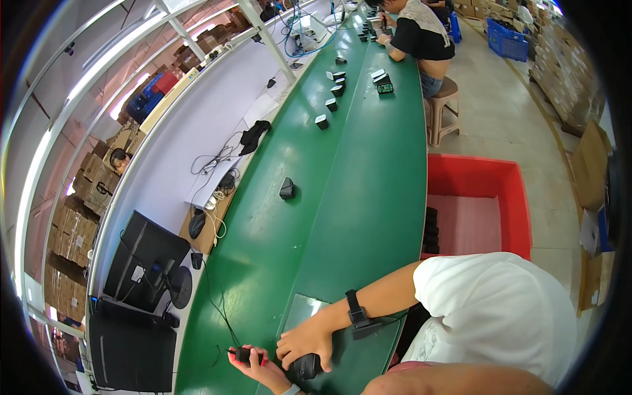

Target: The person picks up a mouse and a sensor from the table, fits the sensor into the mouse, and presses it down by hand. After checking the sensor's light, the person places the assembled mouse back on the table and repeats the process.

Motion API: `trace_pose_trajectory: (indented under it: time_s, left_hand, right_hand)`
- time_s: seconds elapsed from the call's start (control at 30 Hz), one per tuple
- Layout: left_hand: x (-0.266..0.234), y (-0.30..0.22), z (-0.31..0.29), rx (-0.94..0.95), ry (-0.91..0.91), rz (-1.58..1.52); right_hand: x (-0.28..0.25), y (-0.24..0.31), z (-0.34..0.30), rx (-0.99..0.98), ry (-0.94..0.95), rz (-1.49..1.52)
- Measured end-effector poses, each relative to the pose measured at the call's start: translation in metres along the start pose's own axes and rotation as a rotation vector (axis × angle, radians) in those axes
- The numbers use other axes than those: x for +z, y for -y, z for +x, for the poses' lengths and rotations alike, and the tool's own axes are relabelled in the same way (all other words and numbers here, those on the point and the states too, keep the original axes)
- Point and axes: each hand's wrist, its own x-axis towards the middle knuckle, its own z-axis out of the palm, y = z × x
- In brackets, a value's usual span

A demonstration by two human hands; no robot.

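At the lower edge my left hand (264, 375) is closed around a small black object with red edges (245, 355). Thin dark cables (227, 322) run up from beside this object; whether they join it is unclear. Beside it, my right hand (309, 339) is curved over a black boxy device (307, 367), fingers on its far side and thumb on its near side. The device rests low over the green worktable (355, 210), next to a flat, shiny, clear-looking sheet (304, 307). My right wrist wears a black strap with a small block.
A black wedge-shaped device (287, 189) stands mid-table, with several similar ones (321, 122) farther along. Monitors (131, 345) and tangled cables line the left side. A red bin (515, 204) stands right of the table. Another person (421, 36) works at the far end.
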Motion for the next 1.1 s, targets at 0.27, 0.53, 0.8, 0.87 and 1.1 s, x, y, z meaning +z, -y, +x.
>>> trace_pose_trajectory:
  time_s: [0.27, 0.53, 0.8, 0.87, 1.1]
  left_hand:
    - [-0.007, -0.007, 0.005, -0.196, 0.031, -0.365]
    - [0.008, -0.014, -0.005, -0.159, 0.012, -0.232]
    - [-0.006, -0.003, 0.002, -0.141, 0.067, -0.238]
    - [-0.002, -0.007, 0.001, -0.203, 0.125, -0.283]
    - [0.002, 0.005, -0.004, -0.158, 0.317, -0.161]
  right_hand:
    - [0.014, -0.015, 0.003, 0.034, -0.019, -0.016]
    - [0.006, -0.012, 0.002, 0.1, -0.01, 0.002]
    - [-0.012, -0.037, -0.001, 0.449, -0.525, 1.228]
    - [-0.019, -0.036, -0.001, 0.521, -0.681, 1.396]
    - [-0.011, -0.044, 0.004, 0.544, -0.784, 1.396]
